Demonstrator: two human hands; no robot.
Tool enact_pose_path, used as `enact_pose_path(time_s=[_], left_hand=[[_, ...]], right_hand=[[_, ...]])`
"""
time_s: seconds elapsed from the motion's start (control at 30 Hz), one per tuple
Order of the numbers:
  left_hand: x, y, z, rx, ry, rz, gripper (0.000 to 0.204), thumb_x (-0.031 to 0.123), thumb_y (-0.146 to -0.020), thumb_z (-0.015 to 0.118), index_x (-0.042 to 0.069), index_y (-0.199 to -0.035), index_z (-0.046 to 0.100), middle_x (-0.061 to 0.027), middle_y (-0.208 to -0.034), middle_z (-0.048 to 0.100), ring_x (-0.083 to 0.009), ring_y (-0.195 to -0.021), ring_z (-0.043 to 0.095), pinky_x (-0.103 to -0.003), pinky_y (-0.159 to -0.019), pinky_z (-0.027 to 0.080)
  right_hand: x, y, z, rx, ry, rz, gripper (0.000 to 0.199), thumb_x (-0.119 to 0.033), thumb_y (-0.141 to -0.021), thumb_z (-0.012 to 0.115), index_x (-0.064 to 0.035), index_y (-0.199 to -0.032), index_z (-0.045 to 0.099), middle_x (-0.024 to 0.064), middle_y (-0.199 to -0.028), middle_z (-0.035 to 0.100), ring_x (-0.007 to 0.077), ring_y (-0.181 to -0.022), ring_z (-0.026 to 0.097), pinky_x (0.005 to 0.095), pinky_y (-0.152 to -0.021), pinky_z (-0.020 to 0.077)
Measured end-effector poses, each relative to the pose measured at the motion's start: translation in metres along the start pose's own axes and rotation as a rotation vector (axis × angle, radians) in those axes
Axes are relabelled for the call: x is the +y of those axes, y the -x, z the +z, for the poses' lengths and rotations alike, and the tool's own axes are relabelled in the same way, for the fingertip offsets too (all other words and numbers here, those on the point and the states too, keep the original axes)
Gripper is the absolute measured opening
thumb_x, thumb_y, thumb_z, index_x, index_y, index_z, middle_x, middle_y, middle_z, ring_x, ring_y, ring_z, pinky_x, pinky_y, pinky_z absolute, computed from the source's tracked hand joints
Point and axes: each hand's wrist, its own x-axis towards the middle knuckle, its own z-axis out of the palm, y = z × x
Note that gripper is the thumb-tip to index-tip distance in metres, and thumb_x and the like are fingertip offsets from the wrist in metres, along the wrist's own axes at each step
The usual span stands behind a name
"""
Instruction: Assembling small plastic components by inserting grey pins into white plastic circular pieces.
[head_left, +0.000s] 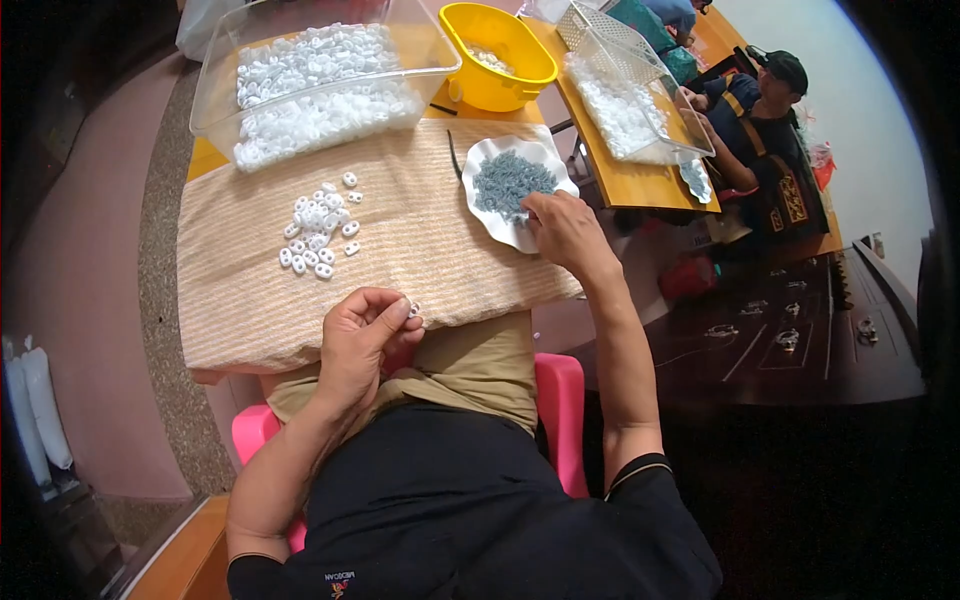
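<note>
Head view: small white two-holed piece point(414, 311) pinched between thumb and forefinger of the left hand point(362, 333), just past the near edge of the tabletop; the fingertips cover much of it, so only the end with dark hole marks shows. Right hand point(562, 228) reaches into the gray bits point(510, 182), fingertips bunched at the right side of the heap; cannot tell whether they grasp one. That hand also hides part of the scalloped white dish point(508, 231) under the heap. Single bits too small to make out.

Loose pile of white two-holed pieces point(316, 220) lies left of the dish on a striped beige cloth point(420, 215), several strays around it. Pieces are glossy, oval. Thin black strip point(454, 155) beside the dish.

Beyond: large clear bin point(216, 108) heaped with white pieces, top cut off by the frame; yellow tub point(490, 88), pale contents partly behind its wall. On a second table, another clear bin point(668, 125); a co-worker point(765, 105) in a dark cap sits by it, hands hard to make out. Pink chair point(560, 405) mostly behind the wearer's body. Lower right sinks into shadow.
</note>
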Motion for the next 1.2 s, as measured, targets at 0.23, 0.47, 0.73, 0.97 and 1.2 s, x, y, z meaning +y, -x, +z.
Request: enact_pose_path(time_s=[0.23,0.47,0.73,0.97,1.2], left_hand=[[-0.001,0.0,0.0,-0.01,0.016,-0.001,0.012,0.009,-0.09,0.064,0.001,-0.098,0.059,-0.006,-0.087,0.064,-0.0128,-0.077,0.064,-0.026,-0.07,0.058],[0.002,0.002,0.0,0.014,0.003,-0.023,0.011,0.009,-0.091,0.063,0.002,-0.098,0.059,-0.006,-0.088,0.064,-0.013,-0.078,0.064,-0.026,-0.07,0.058],[-0.001,-0.001,-0.002,0.001,0.019,-0.013,0.01,0.005,-0.09,0.062,0.0,-0.098,0.058,-0.0075,-0.088,0.063,-0.014,-0.079,0.064,-0.027,-0.073,0.058],[-0.001,-0.002,0.0,0.052,0.03,-0.021,0.011,0.002,-0.089,0.063,-0.002,-0.098,0.059,-0.009,-0.086,0.065,-0.0137,-0.076,0.065,-0.024,-0.07,0.057],[0.0,-0.001,-0.001,0.039,0.015,-0.03,0.015,0.004,-0.089,0.064,-0.003,-0.102,0.06,-0.009,-0.086,0.066,-0.0125,-0.075,0.065,-0.023,-0.071,0.056]], right_hand=[[0.006,-0.008,0.001,-0.044,-0.041,-0.073,0.011,-0.004,-0.075,0.057,-0.001,-0.085,0.062,0.0221,-0.077,0.062,0.0392,-0.08,0.061,0.0462,-0.071,0.0478],[-0.002,0.002,-0.009,-0.025,-0.114,0.035,0.011,-0.005,-0.072,0.057,0.0004,-0.079,0.063,0.0206,-0.078,0.063,0.0385,-0.079,0.062,0.0438,-0.069,0.0491],[-0.019,0.017,-0.006,0.244,-0.599,-0.113,0.011,0.003,-0.081,0.062,0.0018,-0.092,0.064,0.0108,-0.079,0.063,0.0179,-0.071,0.063,0.0274,-0.065,0.0494],[-0.078,0.027,0.01,-0.072,-1.136,-0.085,0.006,0.001,-0.088,0.063,0.0035,-0.093,0.062,0.0027,-0.085,0.06,0.0079,-0.077,0.055,0.0209,-0.07,0.0448],[-0.115,0.036,0.031,-0.286,-1.509,0.045,0.009,-0.002,-0.088,0.064,0.0034,-0.095,0.064,0.0028,-0.087,0.065,0.0068,-0.079,0.06,0.0207,-0.071,0.0494]])
